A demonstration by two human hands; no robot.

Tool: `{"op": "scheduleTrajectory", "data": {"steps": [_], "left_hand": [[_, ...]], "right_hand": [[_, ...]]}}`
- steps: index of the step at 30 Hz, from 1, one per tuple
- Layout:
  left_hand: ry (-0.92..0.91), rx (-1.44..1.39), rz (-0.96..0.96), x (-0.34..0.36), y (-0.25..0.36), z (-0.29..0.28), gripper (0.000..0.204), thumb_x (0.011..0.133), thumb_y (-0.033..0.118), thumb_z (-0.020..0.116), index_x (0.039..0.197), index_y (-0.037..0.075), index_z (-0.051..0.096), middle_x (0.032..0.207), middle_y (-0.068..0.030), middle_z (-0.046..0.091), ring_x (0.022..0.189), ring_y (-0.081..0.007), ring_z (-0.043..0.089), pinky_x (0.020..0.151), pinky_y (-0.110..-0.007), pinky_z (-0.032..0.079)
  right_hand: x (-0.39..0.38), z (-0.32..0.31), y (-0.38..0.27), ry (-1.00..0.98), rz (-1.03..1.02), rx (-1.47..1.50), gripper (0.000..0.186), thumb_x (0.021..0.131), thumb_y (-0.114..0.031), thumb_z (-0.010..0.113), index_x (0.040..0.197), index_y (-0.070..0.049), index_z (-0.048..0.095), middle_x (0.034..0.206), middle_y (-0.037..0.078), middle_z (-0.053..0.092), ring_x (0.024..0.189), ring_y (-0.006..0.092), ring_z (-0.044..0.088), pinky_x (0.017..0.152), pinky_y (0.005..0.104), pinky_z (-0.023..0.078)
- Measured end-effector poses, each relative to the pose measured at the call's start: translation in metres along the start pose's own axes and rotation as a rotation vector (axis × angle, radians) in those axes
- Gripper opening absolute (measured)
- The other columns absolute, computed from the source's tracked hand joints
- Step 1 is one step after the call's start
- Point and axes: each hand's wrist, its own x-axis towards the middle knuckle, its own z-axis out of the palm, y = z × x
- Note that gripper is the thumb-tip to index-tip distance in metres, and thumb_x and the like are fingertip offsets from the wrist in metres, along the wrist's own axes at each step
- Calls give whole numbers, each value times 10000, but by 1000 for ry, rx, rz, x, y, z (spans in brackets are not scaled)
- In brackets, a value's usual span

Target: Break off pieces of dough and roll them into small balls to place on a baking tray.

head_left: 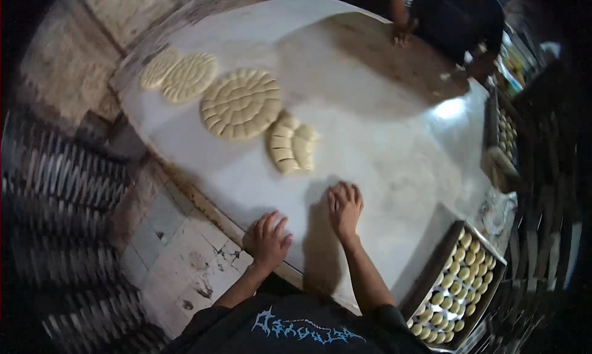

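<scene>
My left hand point(270, 239) is over the near edge of the pale table point(394, 163), its fingers spread and slightly bent. Farther out, my right hand point(346, 208) rests on the tabletop with its fingers curled down; whatever is under its palm is hidden. Just beyond the right hand lies a partly used round of dough point(292, 145), cut into segments. Next to it is a whole scored dough disc point(242, 104). Two smaller scored discs, a nearer one point(190, 77) and a farther one point(159, 67), lie to the far left.
At the right, a tray point(459, 230) holds several rows of small dough balls point(456, 289). A second tray point(493, 138) of balls stands farther back, with crumpled clear plastic point(498, 211) between them. A person point(459, 21) in dark clothes stands across the table. Slatted racks point(61, 175) are at the left.
</scene>
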Motion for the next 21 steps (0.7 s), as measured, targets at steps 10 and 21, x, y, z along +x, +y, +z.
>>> {"op": "scheduleTrajectory", "data": {"steps": [10,21], "left_hand": [[222,-582,-153,50,9,14,249,871,177,557,1082,45,570,1154,-169,524,1095,-344,484,965,-477,338],[372,6,-141,197,24,39,558,862,293,553,1273,-61,421,1300,-244,434,1244,-398,363,1045,-532,255]], "right_hand": [[167,103,-60,-258,352,678,346,811,-215,634,1033,46,587,1093,168,560,1022,339,526,856,418,455],[194,39,-35,-728,502,492,623,851,-334,639,1293,41,413,974,157,610,897,203,559,787,348,465]]}}
